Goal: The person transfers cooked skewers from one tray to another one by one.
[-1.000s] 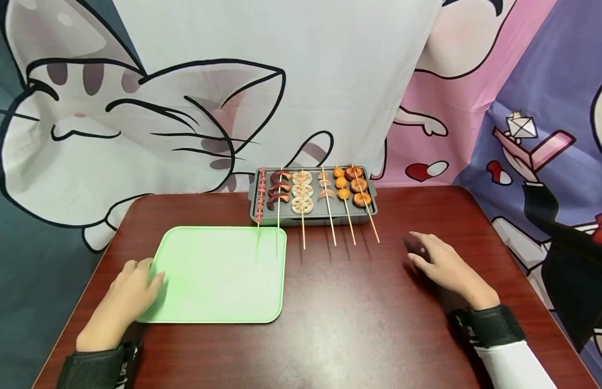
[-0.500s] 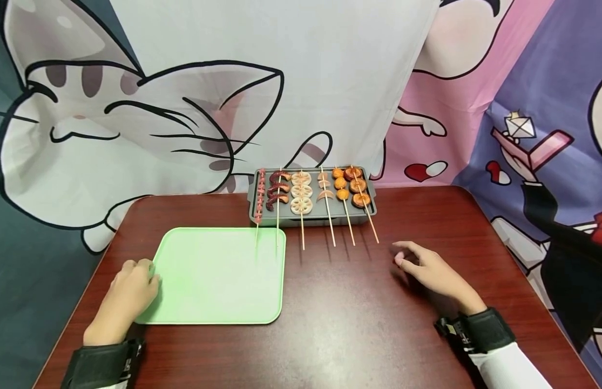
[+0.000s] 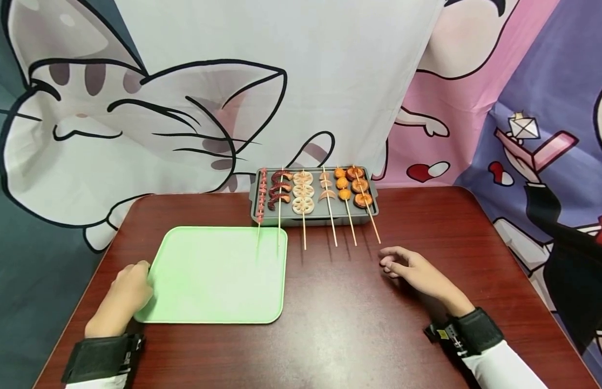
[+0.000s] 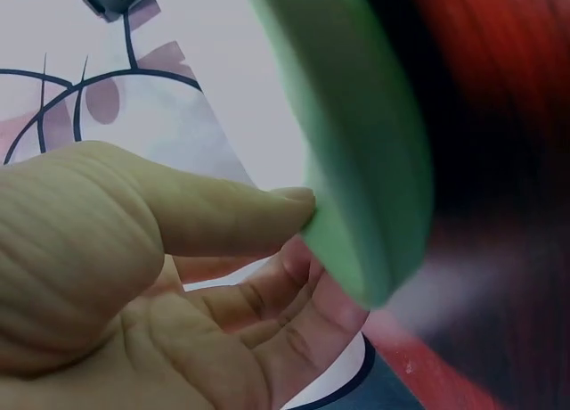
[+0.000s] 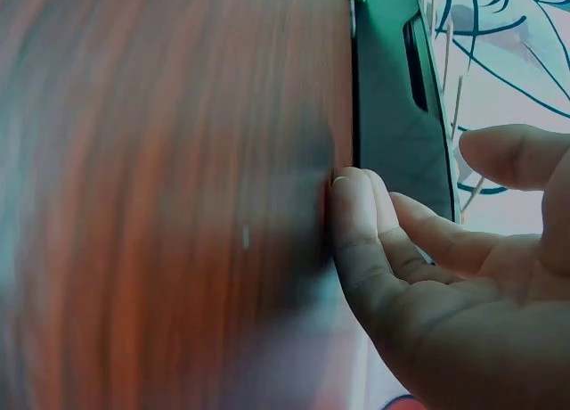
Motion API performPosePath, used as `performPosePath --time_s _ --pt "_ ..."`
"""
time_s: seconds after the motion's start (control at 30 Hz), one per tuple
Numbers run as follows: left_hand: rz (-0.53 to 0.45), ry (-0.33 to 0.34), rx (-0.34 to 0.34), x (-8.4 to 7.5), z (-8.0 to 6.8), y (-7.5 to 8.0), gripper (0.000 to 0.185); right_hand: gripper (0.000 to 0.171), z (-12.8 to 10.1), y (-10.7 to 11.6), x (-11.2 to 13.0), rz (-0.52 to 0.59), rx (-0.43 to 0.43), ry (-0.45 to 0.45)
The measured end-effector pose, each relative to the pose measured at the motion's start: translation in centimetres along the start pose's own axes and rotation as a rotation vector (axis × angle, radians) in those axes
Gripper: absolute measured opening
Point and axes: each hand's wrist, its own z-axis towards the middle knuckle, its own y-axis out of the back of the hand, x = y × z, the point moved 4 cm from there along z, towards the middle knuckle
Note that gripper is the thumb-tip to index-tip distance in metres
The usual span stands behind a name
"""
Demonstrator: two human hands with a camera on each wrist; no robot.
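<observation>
Looking down from the head cam: 2 hands, 2 trays, 6 skewers on one dark-red wood-grain table (image 3: 349, 329). Left hand (image 3: 123, 297) sits at the near-left edge of the green tray (image 3: 218, 275), fingers touching its rim; grip can't be judged from here. Green tray is flat, matte plastic, rounded corners, lying on the table's left half. Right hand (image 3: 417, 273) rests on the table w/ fingers loosely curled, holding nothing, just short of the skewer tips. Grey grill tray (image 3: 314, 218), rectangular w/ side handles, stands at the far table edge. Its 6 skewers (image 3: 330, 216) are thin bamboo sticks: small pink bits, dark curved pieces, 3 lotus-root slices, pale crescents, orange balls, brown rounds. Sticks overhang the near rim; the 2 leftmost reach over the green tray's far-right corner. Black wrist straps on both arms; cartoon cat cloth behind.

Left wrist cam: thumb and curled fingers (image 4: 223, 218) pinch the green tray's (image 4: 374, 160) smooth rounded rim. Table is a dark blur at right.

Right wrist cam: fingertips (image 5: 352, 214) press the table (image 5: 160, 196), hand half-curled, empty. Grey tray's (image 5: 387, 116) side w/ a handle slot is just beyond, stick ends (image 5: 456, 98) past it; view blurred.
</observation>
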Motion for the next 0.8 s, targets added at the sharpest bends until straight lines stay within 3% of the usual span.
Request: performPosePath --time_s 0.27,0.6,0.8 --pt "-0.038 -0.036 -0.014 -0.3 0.0 -0.2 0.032 0.046 0.4 -1.0 0.6 0.098 0.057 0.002" --pt "-0.057 -0.062 0.001 -1.7 -0.5 -0.6 0.03 0.053 1.0 -2.7 1.4 0.403 0.185 -0.003" --pt "-0.073 -0.082 -0.004 -2.9 -1.0 -1.0 0.026 0.053 1.5 -4.0 1.6 0.447 0.202 -0.035"
